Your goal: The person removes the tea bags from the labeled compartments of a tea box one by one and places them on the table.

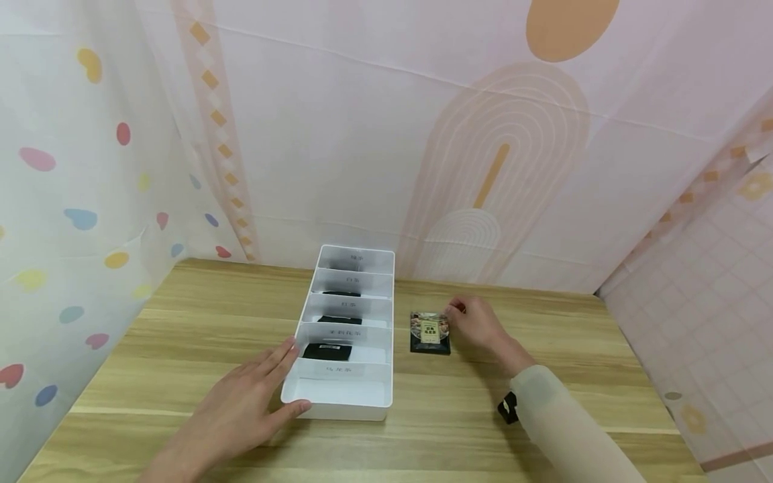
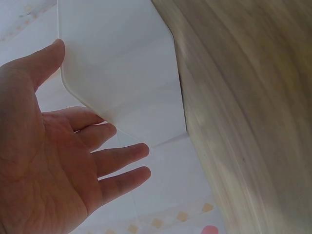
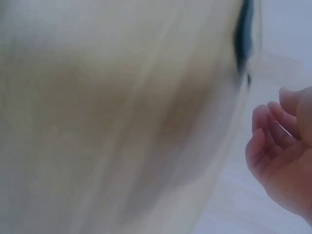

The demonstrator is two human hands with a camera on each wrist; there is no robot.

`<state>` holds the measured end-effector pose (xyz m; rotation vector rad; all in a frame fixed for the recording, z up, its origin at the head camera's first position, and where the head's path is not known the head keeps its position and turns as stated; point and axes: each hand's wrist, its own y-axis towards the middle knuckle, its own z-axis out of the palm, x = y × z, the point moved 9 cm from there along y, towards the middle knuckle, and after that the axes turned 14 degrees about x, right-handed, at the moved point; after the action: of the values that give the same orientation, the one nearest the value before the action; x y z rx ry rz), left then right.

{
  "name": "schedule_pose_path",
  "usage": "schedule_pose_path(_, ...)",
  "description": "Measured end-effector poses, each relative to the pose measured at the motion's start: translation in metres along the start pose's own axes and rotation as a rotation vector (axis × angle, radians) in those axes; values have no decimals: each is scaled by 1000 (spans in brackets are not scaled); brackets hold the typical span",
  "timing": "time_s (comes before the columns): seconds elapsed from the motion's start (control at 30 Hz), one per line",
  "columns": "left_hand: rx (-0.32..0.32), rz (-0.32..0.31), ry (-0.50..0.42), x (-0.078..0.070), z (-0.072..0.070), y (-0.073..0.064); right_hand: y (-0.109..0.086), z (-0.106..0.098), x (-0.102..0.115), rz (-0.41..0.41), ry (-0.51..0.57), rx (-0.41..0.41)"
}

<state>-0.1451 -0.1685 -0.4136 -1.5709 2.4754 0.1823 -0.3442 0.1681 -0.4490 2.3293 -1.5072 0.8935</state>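
Observation:
A long white divided box (image 1: 389, 376) with labelled compartments stands on the table. My left hand (image 1: 244, 396) rests against its near left corner, thumb at the front rim and fingers along the left side. The left wrist view shows that hand (image 2: 63, 156) with extended fingers by the white wall. Black packets lie in three compartments, one of them a packet (image 1: 326, 351) in the second compartment from the front. Right of the box, a black tea sachet (image 1: 430, 333) with a pale label lies flat. My right hand (image 1: 477, 325) is at its upper right corner, fingers loosely bent; exact contact is unclear.
The wooden table (image 1: 211, 322) ends at a patterned cloth backdrop (image 1: 338, 134) behind and at both sides. A small black object (image 1: 508, 408) shows by the right sleeve (image 1: 561, 416), partly hidden.

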Motion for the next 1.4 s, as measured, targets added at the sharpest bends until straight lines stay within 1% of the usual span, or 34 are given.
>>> schedule_pose_path(0.2, 1, 0, 0, -1, 0, 0, -10, -15, 18, -55, -31, -33)
schedule_pose_path(0.4, -4, -1, -7, 0, 0, 0, -20, -24, 35, -116, -58, -73)
schedule_pose_path(0.67, -2, -2, -9, 0, 2, 0, -35, -28, 54, -186, -88, -111)
schedule_pose_path(0.8, -1, -1, -8, 0, 2, 0, -43, -30, 67, -239, -110, -138)
schedule_pose_path(0.9, 0, -4, -9, 0, 2, -1, -49, -30, 77, -280, -129, -150)
schedule_pose_path(1.03, 8, -10, -15, 0, 2, 0, -54, -26, 86, -308, -136, -138)
schedule_pose_path(1.27, 11, -8, -18, 0, 2, 1, -60, -15, 100, -341, -172, -128)
schedule_pose_path(1.4, 4, -5, -17, 0, 3, 1, -62, -6, 112, -386, -208, -130)
